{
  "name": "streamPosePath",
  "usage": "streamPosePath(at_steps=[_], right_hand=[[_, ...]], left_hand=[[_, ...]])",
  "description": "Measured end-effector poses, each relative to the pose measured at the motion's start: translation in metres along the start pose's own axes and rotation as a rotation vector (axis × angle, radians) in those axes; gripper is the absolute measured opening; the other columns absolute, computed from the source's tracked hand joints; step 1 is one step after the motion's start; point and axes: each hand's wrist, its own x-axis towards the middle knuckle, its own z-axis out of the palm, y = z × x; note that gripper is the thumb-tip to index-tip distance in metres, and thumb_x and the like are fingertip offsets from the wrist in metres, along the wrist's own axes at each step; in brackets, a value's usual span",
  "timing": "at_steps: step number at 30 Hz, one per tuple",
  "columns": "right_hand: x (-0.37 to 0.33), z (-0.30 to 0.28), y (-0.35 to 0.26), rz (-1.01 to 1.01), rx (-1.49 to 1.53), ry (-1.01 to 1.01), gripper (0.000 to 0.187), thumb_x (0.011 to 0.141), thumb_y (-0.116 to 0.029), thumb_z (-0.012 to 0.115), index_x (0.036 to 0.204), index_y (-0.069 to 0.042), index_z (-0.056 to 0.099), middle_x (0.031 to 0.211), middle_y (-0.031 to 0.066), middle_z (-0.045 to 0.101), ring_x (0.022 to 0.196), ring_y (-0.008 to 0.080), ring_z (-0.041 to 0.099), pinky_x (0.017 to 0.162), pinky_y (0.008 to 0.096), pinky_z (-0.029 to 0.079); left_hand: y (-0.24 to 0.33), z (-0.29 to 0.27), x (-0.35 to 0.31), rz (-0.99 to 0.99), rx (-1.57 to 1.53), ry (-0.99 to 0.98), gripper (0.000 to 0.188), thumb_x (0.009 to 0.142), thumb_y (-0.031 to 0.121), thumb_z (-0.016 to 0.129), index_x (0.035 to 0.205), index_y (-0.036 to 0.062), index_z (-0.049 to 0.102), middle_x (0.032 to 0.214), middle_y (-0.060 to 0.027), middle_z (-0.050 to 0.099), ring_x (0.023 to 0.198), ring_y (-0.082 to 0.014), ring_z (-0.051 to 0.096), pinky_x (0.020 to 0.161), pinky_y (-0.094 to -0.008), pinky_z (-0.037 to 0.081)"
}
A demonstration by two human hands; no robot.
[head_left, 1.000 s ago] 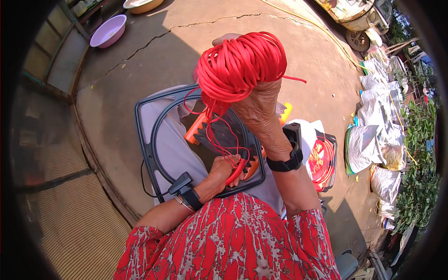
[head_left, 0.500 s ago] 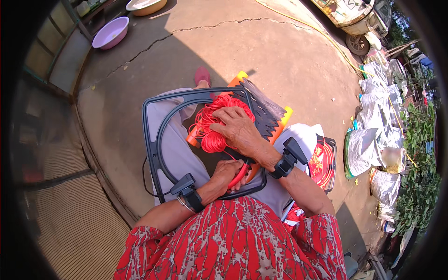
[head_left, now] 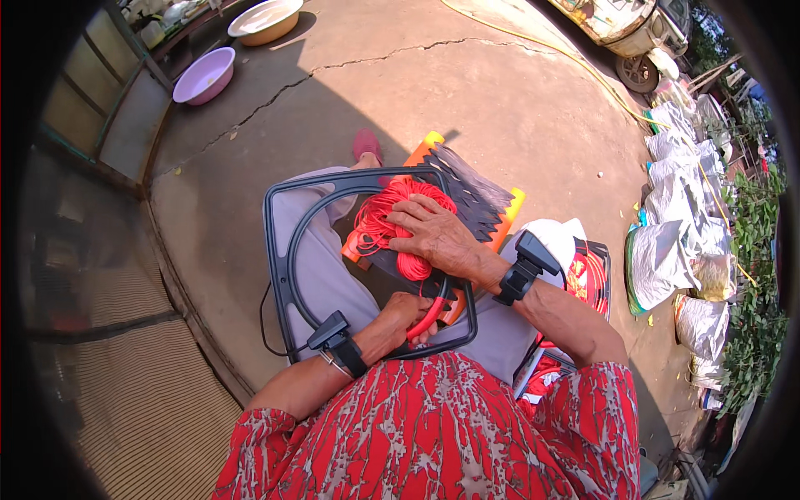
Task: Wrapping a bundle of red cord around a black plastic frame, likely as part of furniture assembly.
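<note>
Across my lap rests a black plastic frame (head_left: 279, 250) with a round inner ring. My left hand (head_left: 402, 315) is closed at the ring's red section (head_left: 427, 321) near my body; some of its fingers are hidden. My right hand (head_left: 442, 237) lies over a loose bundle of red cord (head_left: 382, 215), its fingers curled on top and pressing into the strands. A single red strand runs down from the bundle toward my left hand. Beyond the frame, a dark strip-like sheet (head_left: 475, 196) spans orange bars (head_left: 507, 227) with yellow ends.
At my right side are a white cloth-like item (head_left: 550, 240) and another black frame with red cord (head_left: 593, 279). White sacks (head_left: 662, 262) line the right side. A purple basin (head_left: 204, 77) and a tan basin (head_left: 267, 23) stand far left. A yellow hose (head_left: 575, 60) crosses the concrete.
The whole view has shifted slightly, so things sit a little further right. My right hand and the cord bundle have moved slightly against the frame; my left hand keeps its place at the ring.
</note>
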Motion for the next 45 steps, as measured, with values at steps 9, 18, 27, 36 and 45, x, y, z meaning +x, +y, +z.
streamPosePath(at_steps=[9, 18, 27, 36, 45], right_hand=[[-0.007, 0.015, -0.010, -0.012, -0.095, -0.298, 0.013, 0.070, -0.018, 0.060, 0.078, -0.013, 0.068, 0.108, 0.0075, 0.059, 0.115, 0.0254, 0.049, 0.107, 0.0379, 0.032], [-0.023, 0.010, -0.004, 0.079, 0.388, -0.145, 0.019, 0.070, -0.006, 0.060, 0.088, -0.008, 0.067, 0.088, 0.0084, 0.064, 0.095, 0.0228, 0.058, 0.092, 0.0343, 0.043], [-0.085, -0.016, -0.068, 0.752, 0.333, 0.042, 0.043, 0.073, -0.010, 0.071, 0.114, -0.008, 0.058, 0.084, 0.0088, 0.052, 0.085, 0.0248, 0.055, 0.071, 0.0366, 0.044], [-0.065, 0.008, -0.075, 0.748, 0.026, -0.059, 0.041, 0.060, -0.017, 0.078, 0.093, -0.003, 0.059, 0.089, 0.0107, 0.051, 0.090, 0.0275, 0.050, 0.072, 0.0378, 0.037], [-0.082, -0.038, -0.078, 1.213, 0.732, -0.107, 0.018, 0.070, -0.016, 0.069, 0.076, -0.001, 0.062, 0.070, 0.0058, 0.060, 0.064, 0.0186, 0.056, 0.057, 0.0317, 0.042]], left_hand=[[-0.006, 0.000, -0.002, 0.045, -0.083, 0.113, 0.035, 0.100, 0.020, 0.037, 0.089, -0.0074, 0.055, 0.067, -0.0233, 0.063, 0.041, -0.0267, 0.055, 0.034, -0.0332, 0.041], [-0.011, -0.001, -0.002, 0.274, -0.112, 0.166, 0.028, 0.099, 0.021, 0.039, 0.088, -0.0034, 0.050, 0.069, -0.0259, 0.063, 0.041, -0.0303, 0.058, 0.031, -0.0358, 0.042], [-0.001, -0.004, 0.000, 0.395, -0.214, 0.208, 0.027, 0.098, 0.023, 0.042, 0.088, -0.0012, 0.049, 0.067, -0.0244, 0.063, 0.040, -0.0297, 0.057, 0.031, -0.0340, 0.043], [0.000, -0.007, 0.002, 0.406, -0.252, 0.225, 0.028, 0.097, 0.023, 0.042, 0.086, -0.0013, 0.049, 0.067, -0.0244, 0.062, 0.040, -0.0292, 0.057, 0.031, -0.0337, 0.044], [0.007, -0.009, -0.006, 0.400, -0.281, 0.218, 0.027, 0.098, 0.022, 0.039, 0.087, -0.0009, 0.048, 0.070, -0.0252, 0.063, 0.041, -0.0295, 0.058, 0.032, -0.0343, 0.045]])
